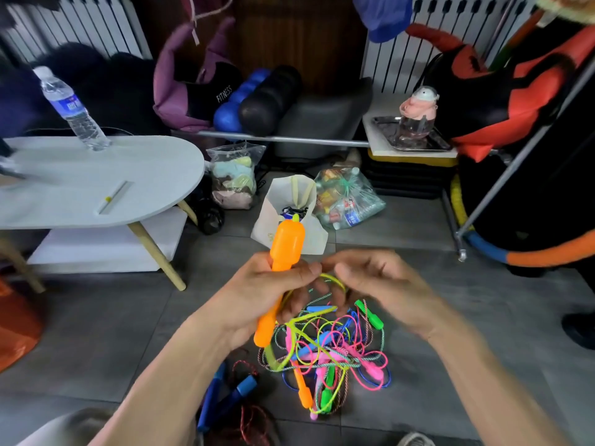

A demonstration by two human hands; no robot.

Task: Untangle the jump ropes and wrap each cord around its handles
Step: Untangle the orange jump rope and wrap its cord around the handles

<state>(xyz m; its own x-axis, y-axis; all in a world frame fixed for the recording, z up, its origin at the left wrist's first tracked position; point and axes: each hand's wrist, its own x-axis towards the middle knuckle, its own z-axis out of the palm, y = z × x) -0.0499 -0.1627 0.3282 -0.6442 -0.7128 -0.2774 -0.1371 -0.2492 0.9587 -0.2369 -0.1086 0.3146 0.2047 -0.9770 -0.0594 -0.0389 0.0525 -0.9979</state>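
My left hand (257,294) grips an orange carrot-shaped jump-rope handle (285,249), held upright above the floor. Its yellow-green cord (333,280) loops from the handle toward my right hand (376,284), whose fingers curl at the cord just right of the handle. Below both hands a tangled pile of jump ropes (325,352) lies on the grey tiles, with pink, blue, green and yellow cords, a green handle (370,315) and another orange handle (302,389). A rope with blue handles (231,394) and a red cord lies to the left of the pile.
A white oval table (96,188) with a water bottle (72,107) stands at the left. A white bag (289,207) and plastic bags (344,197) sit on the floor beyond my hands. A metal rack leg (460,246) stands at the right.
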